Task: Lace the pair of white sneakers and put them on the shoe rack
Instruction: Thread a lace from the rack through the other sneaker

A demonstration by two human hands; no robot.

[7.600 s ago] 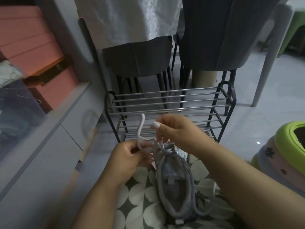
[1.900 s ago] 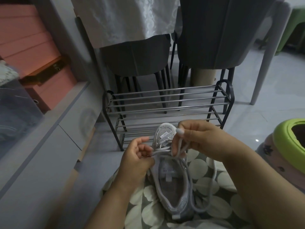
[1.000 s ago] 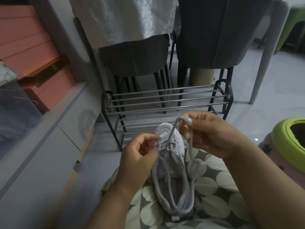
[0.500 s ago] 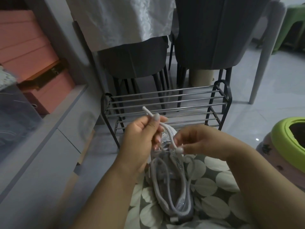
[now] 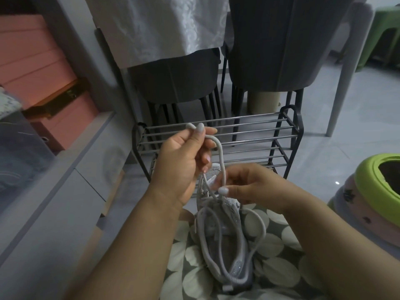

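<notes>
White sneaker (image 5: 225, 245) lies on the lap, on leaf-print fabric (image 5: 270, 252), toe toward the shoe rack (image 5: 285, 135). Right hand (image 5: 249, 187) pinches the lace (image 5: 221, 161) near the eyelets (fingers curled). Left hand (image 5: 181, 161), raised, grips the lace end between thumb and fingers. Rack shelves stand just beyond, before dark chairs (image 5: 270, 50)

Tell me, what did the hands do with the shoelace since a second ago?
The left hand took hold of the lace end and lifted it up in front of the shoe rack. The right hand dropped lower and now pinches the lace near the sneaker. The sneaker stayed on the lap, the rack stayed bare.
</notes>
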